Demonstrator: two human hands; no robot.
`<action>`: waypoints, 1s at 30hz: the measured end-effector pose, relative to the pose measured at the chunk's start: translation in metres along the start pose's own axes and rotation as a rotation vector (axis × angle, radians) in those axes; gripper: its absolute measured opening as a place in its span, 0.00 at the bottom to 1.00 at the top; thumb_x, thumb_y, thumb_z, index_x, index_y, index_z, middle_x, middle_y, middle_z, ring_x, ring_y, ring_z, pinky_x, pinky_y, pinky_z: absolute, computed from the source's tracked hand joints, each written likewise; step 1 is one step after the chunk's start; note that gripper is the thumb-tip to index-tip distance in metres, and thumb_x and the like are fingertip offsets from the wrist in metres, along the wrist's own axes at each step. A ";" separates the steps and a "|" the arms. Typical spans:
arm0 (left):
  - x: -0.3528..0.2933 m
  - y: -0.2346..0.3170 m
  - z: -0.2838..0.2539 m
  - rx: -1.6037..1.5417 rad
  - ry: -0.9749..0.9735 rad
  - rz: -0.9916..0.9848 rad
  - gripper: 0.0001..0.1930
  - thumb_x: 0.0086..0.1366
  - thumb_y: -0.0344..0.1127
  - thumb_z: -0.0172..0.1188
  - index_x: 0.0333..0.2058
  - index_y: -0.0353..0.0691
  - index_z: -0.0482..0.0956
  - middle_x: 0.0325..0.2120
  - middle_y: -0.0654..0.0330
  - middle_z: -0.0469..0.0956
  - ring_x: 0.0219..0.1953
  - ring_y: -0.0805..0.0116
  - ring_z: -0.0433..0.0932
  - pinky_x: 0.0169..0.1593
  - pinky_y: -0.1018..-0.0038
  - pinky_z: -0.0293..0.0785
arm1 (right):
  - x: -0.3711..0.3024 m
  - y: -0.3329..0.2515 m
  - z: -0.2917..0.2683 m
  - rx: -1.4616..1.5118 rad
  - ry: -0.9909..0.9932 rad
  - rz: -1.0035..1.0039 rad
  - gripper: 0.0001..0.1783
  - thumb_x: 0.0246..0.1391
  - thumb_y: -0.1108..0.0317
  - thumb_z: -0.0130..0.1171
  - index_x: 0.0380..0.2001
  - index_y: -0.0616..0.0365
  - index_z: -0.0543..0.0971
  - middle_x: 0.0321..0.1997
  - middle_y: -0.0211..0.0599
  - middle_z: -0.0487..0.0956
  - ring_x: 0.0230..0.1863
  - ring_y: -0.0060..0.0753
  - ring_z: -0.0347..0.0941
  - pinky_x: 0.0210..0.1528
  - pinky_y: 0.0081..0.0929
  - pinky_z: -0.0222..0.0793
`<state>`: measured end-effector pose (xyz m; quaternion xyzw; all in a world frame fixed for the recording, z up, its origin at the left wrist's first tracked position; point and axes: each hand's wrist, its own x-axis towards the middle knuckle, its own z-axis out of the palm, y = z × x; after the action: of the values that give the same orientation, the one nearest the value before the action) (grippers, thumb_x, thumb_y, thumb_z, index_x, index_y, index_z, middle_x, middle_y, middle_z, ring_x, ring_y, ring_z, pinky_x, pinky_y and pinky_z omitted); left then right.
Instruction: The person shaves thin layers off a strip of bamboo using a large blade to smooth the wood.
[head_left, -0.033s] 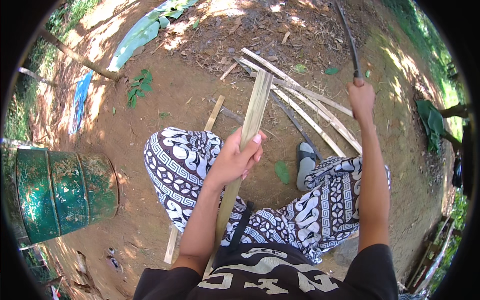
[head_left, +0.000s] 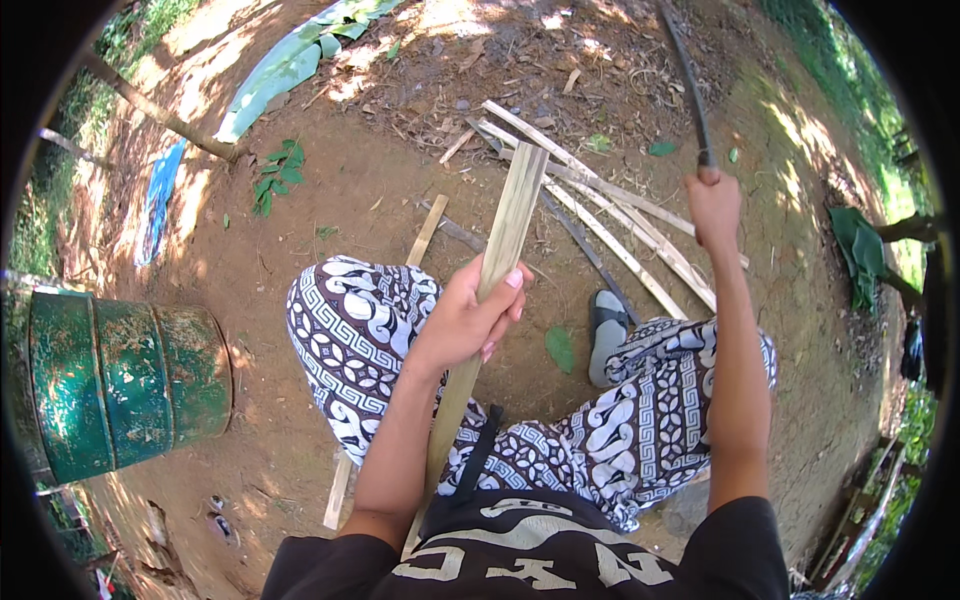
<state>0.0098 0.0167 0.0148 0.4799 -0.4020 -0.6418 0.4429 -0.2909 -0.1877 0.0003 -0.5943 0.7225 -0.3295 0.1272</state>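
Observation:
My left hand is wrapped round a long flat wooden slat. The slat leans from my lap and shirt up to a blunt far end in front of me. Out to the right, my right hand grips the handle of a machete. Its dark, narrow blade points away from me and runs out toward the top edge, apart from the slat. Beyond the held slat, several pale wooden strips lie crossed on the ground.
A rusty green drum stands at the left. Another wooden piece lies by my left knee. My right foot rests close to the strips. A long green leaf and a blue sheet lie at the far left.
My right hand and the machete have shifted slightly to the left. My left hand keeps its hold on the slat in nearly the same place.

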 end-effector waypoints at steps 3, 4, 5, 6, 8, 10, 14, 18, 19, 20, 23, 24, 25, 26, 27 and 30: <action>0.000 0.009 -0.001 0.009 -0.005 0.005 0.14 0.75 0.40 0.50 0.48 0.33 0.69 0.21 0.65 0.69 0.10 0.82 0.63 0.13 0.82 0.64 | -0.043 -0.041 -0.005 0.079 -0.100 -0.155 0.13 0.47 0.66 0.58 0.18 0.65 0.72 0.15 0.50 0.72 0.20 0.44 0.73 0.29 0.42 0.68; -0.001 0.009 -0.001 0.003 -0.006 0.014 0.15 0.75 0.40 0.50 0.49 0.33 0.69 0.21 0.65 0.69 0.10 0.82 0.63 0.13 0.82 0.65 | -0.054 -0.048 -0.005 0.093 -0.157 -0.216 0.12 0.47 0.68 0.58 0.18 0.65 0.72 0.15 0.50 0.71 0.19 0.44 0.73 0.28 0.42 0.67; -0.002 0.009 0.001 -0.001 -0.007 0.024 0.15 0.75 0.40 0.50 0.49 0.33 0.69 0.21 0.65 0.69 0.10 0.82 0.64 0.14 0.82 0.65 | -0.061 -0.054 -0.004 0.107 -0.213 -0.277 0.11 0.46 0.69 0.57 0.17 0.64 0.71 0.14 0.49 0.71 0.19 0.45 0.72 0.27 0.41 0.66; -0.003 0.009 0.002 -0.010 -0.010 0.032 0.15 0.75 0.40 0.51 0.49 0.33 0.69 0.20 0.66 0.68 0.11 0.82 0.64 0.14 0.82 0.66 | -0.070 -0.058 -0.003 0.118 -0.270 -0.336 0.10 0.46 0.70 0.56 0.17 0.64 0.71 0.14 0.49 0.70 0.18 0.46 0.72 0.26 0.41 0.66; -0.005 0.008 0.004 -0.024 -0.011 0.031 0.15 0.75 0.40 0.50 0.49 0.32 0.70 0.19 0.66 0.68 0.12 0.81 0.65 0.15 0.82 0.67 | -0.089 -0.059 0.001 0.114 -0.264 -0.514 0.07 0.41 0.72 0.58 0.18 0.62 0.71 0.13 0.46 0.68 0.17 0.45 0.67 0.24 0.37 0.63; -0.006 0.007 0.008 -0.050 -0.029 0.041 0.15 0.75 0.40 0.50 0.49 0.32 0.70 0.19 0.66 0.68 0.12 0.81 0.66 0.16 0.81 0.68 | -0.101 -0.064 -0.004 0.075 -0.238 -0.673 0.06 0.37 0.74 0.59 0.18 0.61 0.71 0.13 0.44 0.67 0.16 0.47 0.65 0.23 0.36 0.62; -0.004 0.002 0.011 -0.094 -0.104 0.051 0.15 0.72 0.37 0.53 0.49 0.30 0.70 0.19 0.65 0.69 0.13 0.80 0.67 0.17 0.81 0.68 | -0.118 -0.064 -0.018 -0.045 -0.250 -0.788 0.06 0.34 0.72 0.57 0.20 0.56 0.71 0.16 0.40 0.71 0.18 0.51 0.70 0.22 0.44 0.66; 0.002 -0.007 0.014 -0.084 -0.142 0.075 0.15 0.67 0.31 0.59 0.48 0.31 0.71 0.23 0.64 0.72 0.14 0.80 0.68 0.16 0.81 0.67 | -0.136 -0.049 -0.012 -0.058 -0.296 -0.755 0.07 0.33 0.71 0.58 0.21 0.56 0.71 0.16 0.38 0.72 0.18 0.48 0.71 0.22 0.42 0.68; 0.003 -0.009 0.015 -0.078 -0.144 0.077 0.15 0.65 0.30 0.60 0.48 0.31 0.71 0.24 0.64 0.72 0.14 0.80 0.68 0.16 0.81 0.66 | -0.140 -0.047 -0.010 -0.057 -0.292 -0.760 0.07 0.34 0.71 0.58 0.21 0.55 0.71 0.16 0.38 0.72 0.18 0.48 0.71 0.22 0.42 0.68; 0.004 -0.009 0.016 -0.066 -0.131 0.081 0.15 0.64 0.29 0.61 0.48 0.32 0.71 0.24 0.64 0.73 0.14 0.80 0.69 0.16 0.81 0.66 | -0.143 -0.046 -0.009 -0.055 -0.288 -0.765 0.07 0.34 0.71 0.58 0.21 0.55 0.71 0.16 0.38 0.72 0.18 0.48 0.72 0.23 0.42 0.69; 0.003 -0.009 0.013 -0.034 -0.085 0.076 0.16 0.62 0.27 0.62 0.47 0.33 0.71 0.25 0.64 0.74 0.15 0.80 0.70 0.16 0.82 0.66 | -0.156 -0.048 -0.004 -0.054 -0.324 -0.737 0.08 0.36 0.69 0.59 0.21 0.55 0.71 0.17 0.38 0.74 0.19 0.49 0.73 0.24 0.43 0.70; 0.003 -0.008 0.013 -0.040 -0.073 0.077 0.16 0.61 0.27 0.63 0.47 0.34 0.71 0.26 0.64 0.74 0.15 0.81 0.71 0.16 0.82 0.66 | -0.158 -0.048 -0.003 -0.053 -0.337 -0.733 0.08 0.36 0.69 0.60 0.21 0.55 0.71 0.17 0.39 0.74 0.19 0.50 0.73 0.24 0.44 0.70; 0.003 -0.008 0.013 -0.047 -0.059 0.078 0.17 0.60 0.27 0.63 0.47 0.34 0.71 0.27 0.64 0.75 0.16 0.81 0.71 0.16 0.82 0.66 | -0.160 -0.047 -0.001 -0.066 -0.380 -0.716 0.08 0.36 0.68 0.60 0.22 0.55 0.71 0.18 0.39 0.74 0.20 0.51 0.74 0.25 0.45 0.71; 0.003 -0.007 0.011 -0.026 -0.056 0.070 0.19 0.59 0.26 0.64 0.48 0.34 0.71 0.27 0.63 0.76 0.16 0.81 0.71 0.16 0.82 0.66 | -0.164 -0.048 0.001 -0.055 -0.380 -0.712 0.08 0.36 0.68 0.60 0.22 0.55 0.71 0.18 0.39 0.74 0.20 0.51 0.74 0.25 0.45 0.71; 0.004 -0.006 0.011 -0.013 -0.054 0.063 0.21 0.58 0.26 0.64 0.50 0.34 0.71 0.28 0.62 0.77 0.16 0.81 0.71 0.16 0.82 0.67 | -0.167 -0.048 0.002 -0.051 -0.382 -0.711 0.08 0.36 0.69 0.60 0.22 0.55 0.71 0.18 0.39 0.75 0.21 0.51 0.74 0.26 0.45 0.71; 0.004 -0.010 0.010 0.032 -0.049 0.070 0.20 0.58 0.27 0.65 0.48 0.35 0.71 0.30 0.61 0.78 0.17 0.81 0.72 0.17 0.82 0.67 | -0.174 -0.051 0.005 -0.084 -0.390 -0.696 0.09 0.36 0.69 0.61 0.22 0.56 0.71 0.19 0.41 0.75 0.21 0.51 0.74 0.26 0.45 0.71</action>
<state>-0.0019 0.0163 0.0064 0.4570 -0.4394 -0.6309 0.4473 -0.2032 -0.0296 -0.0076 -0.8596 0.4532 -0.2042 0.1182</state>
